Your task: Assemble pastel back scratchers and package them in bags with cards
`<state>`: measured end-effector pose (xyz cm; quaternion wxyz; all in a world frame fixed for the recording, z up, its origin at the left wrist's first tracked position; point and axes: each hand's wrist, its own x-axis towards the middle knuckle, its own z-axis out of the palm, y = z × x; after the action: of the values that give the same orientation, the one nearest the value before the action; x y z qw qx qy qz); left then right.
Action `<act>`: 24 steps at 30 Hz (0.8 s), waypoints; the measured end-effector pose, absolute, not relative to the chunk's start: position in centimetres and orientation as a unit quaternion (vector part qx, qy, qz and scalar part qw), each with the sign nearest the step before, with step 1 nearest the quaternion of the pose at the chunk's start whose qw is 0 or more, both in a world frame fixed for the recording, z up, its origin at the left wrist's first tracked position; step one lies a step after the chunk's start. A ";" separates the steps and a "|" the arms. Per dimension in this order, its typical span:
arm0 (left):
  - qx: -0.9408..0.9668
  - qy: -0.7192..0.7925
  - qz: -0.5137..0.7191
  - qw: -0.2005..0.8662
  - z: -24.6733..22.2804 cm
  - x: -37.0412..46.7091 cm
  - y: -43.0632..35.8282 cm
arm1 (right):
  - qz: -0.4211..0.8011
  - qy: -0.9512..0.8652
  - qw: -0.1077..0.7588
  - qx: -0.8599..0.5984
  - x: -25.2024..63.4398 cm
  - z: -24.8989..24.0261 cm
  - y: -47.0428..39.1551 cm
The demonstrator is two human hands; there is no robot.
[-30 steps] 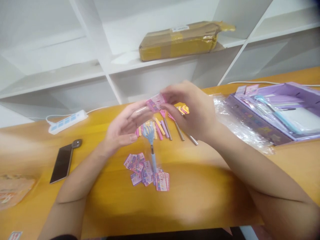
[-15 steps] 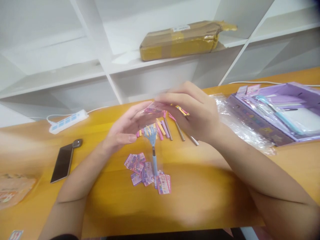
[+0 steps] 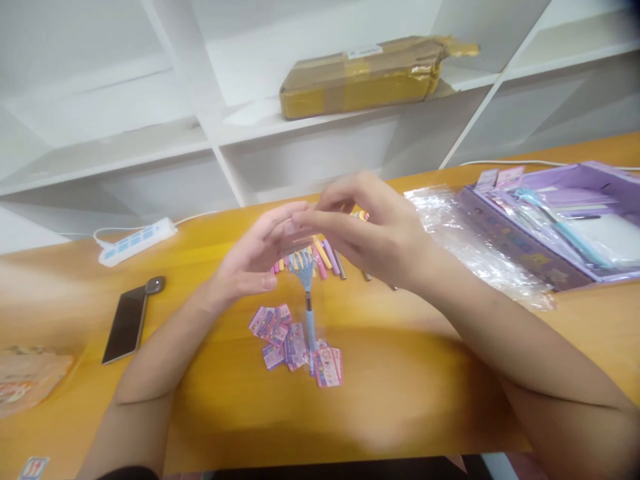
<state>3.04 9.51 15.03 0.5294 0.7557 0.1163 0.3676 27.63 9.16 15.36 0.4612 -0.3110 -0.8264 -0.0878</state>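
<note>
My left hand [image 3: 253, 257] is raised over the table, its fingers closed around something largely hidden and its thumb lower down, apart from them. My right hand [image 3: 377, 227] meets the left fingertips, fingers bent in a pinch. A small pale pink, glossy piece [image 3: 291, 229] shows between the two hands; its kind is unclear. Below them lies a light-blue telescopic back scratcher [image 3: 309, 320] with a claw head, apparently in clear wrapping. Small pink and purple printed cards [image 3: 270, 325] are scattered beside its handle. Behind the hands lie several colourful sticks [image 3: 327, 257], partly covered.
Crumpled clear plastic bags [image 3: 460, 247] lie at right against a purple display box [image 3: 530, 253] with wrapped pieces inside. A phone [image 3: 125, 325], a small black device [image 3: 155, 285] and a power strip [image 3: 139, 243] are at left. A taped parcel [image 3: 360, 83] rests on the shelf behind.
My right hand has shifted slightly left, its fingers closing in on the left fingertips. The pink piece between the hands shows less than before. The things on the table have stayed put.
</note>
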 end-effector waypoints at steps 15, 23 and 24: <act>0.757 0.128 0.371 0.522 15.3 3.4 9.3 | -0.090 -0.815 0.490 -0.297 28.1 14.5 9.7; 0.777 0.131 0.371 0.491 14.4 3.2 9.5 | 0.044 -0.811 0.496 -0.306 27.7 14.4 9.6; 0.778 0.134 0.377 0.484 14.4 3.3 9.4 | 0.050 -0.811 0.497 -0.306 27.7 14.4 9.5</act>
<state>3.27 9.40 14.43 0.4836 0.7785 0.1345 0.3769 27.68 9.53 14.41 0.4972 -0.3056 -0.8105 0.0499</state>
